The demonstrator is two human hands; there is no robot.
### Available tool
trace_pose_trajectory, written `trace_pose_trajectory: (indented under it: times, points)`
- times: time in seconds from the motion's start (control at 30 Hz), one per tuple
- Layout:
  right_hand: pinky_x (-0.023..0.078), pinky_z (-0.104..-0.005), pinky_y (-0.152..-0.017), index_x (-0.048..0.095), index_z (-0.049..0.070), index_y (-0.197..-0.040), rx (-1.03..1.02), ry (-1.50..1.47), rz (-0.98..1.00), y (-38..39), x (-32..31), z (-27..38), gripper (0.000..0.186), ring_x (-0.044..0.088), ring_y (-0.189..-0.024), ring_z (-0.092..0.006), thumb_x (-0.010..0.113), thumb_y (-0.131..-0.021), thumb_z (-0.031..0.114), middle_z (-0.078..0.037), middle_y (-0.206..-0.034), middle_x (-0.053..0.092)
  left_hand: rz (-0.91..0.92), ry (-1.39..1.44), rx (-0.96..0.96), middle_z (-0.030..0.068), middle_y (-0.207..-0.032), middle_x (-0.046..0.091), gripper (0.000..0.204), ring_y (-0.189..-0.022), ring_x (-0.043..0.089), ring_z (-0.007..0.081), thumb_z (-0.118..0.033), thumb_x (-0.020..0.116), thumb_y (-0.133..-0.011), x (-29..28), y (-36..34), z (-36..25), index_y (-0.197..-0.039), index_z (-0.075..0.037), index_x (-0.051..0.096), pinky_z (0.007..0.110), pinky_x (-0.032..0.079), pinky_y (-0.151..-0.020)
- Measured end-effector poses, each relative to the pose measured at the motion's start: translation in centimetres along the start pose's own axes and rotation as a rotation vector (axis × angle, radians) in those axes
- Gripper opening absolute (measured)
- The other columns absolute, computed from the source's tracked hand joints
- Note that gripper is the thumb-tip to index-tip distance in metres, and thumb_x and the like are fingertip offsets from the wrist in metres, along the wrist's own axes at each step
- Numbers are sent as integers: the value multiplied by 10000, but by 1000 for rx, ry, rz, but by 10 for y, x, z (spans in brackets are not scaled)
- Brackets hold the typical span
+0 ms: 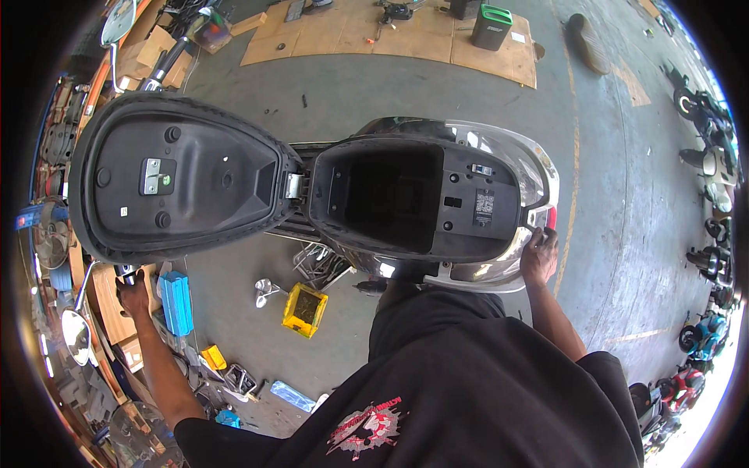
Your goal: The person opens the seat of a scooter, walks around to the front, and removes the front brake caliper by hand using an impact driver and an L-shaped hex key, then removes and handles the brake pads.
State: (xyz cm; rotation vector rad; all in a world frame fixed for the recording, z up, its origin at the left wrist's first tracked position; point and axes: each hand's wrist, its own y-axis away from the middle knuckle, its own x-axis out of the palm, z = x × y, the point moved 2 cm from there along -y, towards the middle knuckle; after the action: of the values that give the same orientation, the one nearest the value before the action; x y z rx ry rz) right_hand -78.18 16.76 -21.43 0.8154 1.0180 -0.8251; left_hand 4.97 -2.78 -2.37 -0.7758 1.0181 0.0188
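Observation:
A scooter stands before me, its seat (207,179) swung up so the dark underside shows. Behind the hinge the underseat storage box (390,195) lies uncovered, its deep well in shadow. My left hand (133,296) is closed round the handlebar grip (125,270) at the left, below the raised seat; part of the grip is hidden. At the tail, my right hand (540,257) has its fingers curled over the silver rear grab rail (511,285), beside the red tail light (551,218). A round mirror (76,337) on a stalk sits near my left hand.
On the floor near the scooter are a yellow crate (304,310), loose mirrors (264,290) and a blue container (176,303). Cardboard (351,35) with a green-rimmed bin (491,28) lies beyond. Shelves of parts line the left; several parked motorbikes (706,265) line the right.

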Motion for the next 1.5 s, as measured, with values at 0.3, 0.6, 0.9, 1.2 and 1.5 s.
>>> trace_pose_trajectory:
  times: [0.3, 0.6, 0.9, 1.2, 1.5]
  points:
    - [425, -449, -886, 504, 112, -1199, 21, 7, -5, 2, -4, 4, 400, 557, -1069, -352, 416, -955, 416, -162, -1132, 588, 329, 76, -54, 203, -1034, 651, 537, -956, 621, 413, -466, 582, -788, -23, 7, -20, -1158, -78, 569, 522, 482, -821]
    - [428, -449, -886, 506, 113, -1213, 9, -15, -16, 1, -1, 2, 413, 558, -1063, -358, 419, -953, 421, -172, -1127, 588, 294, 29, 29, 206, -985, 665, 459, -928, 632, 418, -449, 577, -797, 7, -6, 6, -1047, -67, 620, 523, 503, -790]
    - [427, -453, -887, 498, 109, -1218, 9, -23, -13, 7, -1, 6, 418, 558, -1059, -366, 416, -952, 420, -182, -1122, 588, 217, 5, -1, 197, -1007, 664, 479, -928, 631, 406, -475, 523, -829, -10, -4, 4, -1142, -117, 588, 528, 495, -802]
    - [434, -457, -866, 491, 106, -1227, -4, 17, -41, -7, -1, -5, 424, 570, -1037, -359, 411, -955, 421, -179, -1086, 603, 281, -72, 16, 191, -943, 677, 451, -887, 644, 407, -481, 495, -855, -22, 11, -26, -1110, -125, 603, 526, 511, -764]
    - [409, -463, -919, 476, 69, -1291, -80, -20, 26, -11, -3, -21, 435, 524, -1114, -392, 388, -952, 328, -244, -1241, 531, 319, 54, -5, 214, -919, 675, 434, -890, 657, 379, -405, 638, -760, -17, 6, -54, -980, -32, 626, 499, 516, -751]
